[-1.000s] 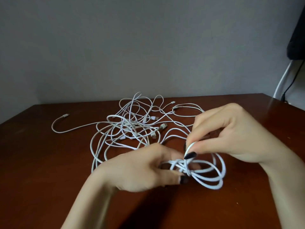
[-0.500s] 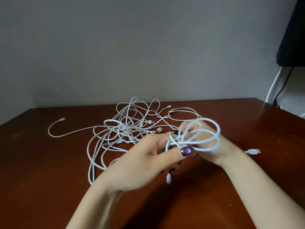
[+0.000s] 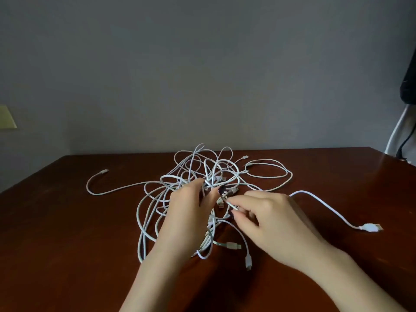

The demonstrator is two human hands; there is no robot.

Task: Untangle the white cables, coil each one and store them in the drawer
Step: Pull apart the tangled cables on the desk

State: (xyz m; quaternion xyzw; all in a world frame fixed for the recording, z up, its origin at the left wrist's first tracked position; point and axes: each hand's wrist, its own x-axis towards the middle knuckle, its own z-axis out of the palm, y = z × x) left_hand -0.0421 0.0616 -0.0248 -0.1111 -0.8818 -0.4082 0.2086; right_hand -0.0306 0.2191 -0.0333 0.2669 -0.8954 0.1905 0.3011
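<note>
1. My left hand [image 3: 189, 212] pinches a strand at mid-frame, thumb against fingers. My right hand [image 3: 270, 218] pinches another just beside it.
2. The tangled white cables [image 3: 202, 174] lie under and behind both hands, and one USB plug [image 3: 371, 227] trails off to the right.
3. Everything rests on a dark red-brown wooden table [image 3: 67, 221].
4. Behind is a grey wall [image 3: 202, 64], with a yellowish plate [image 3: 5, 118] at the left edge and a dark object [image 3: 408, 86] at the upper right.

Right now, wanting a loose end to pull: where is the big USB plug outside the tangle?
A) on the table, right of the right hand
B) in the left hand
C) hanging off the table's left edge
A: the USB plug lies on the table, apart from the right hand, to its right.
</note>
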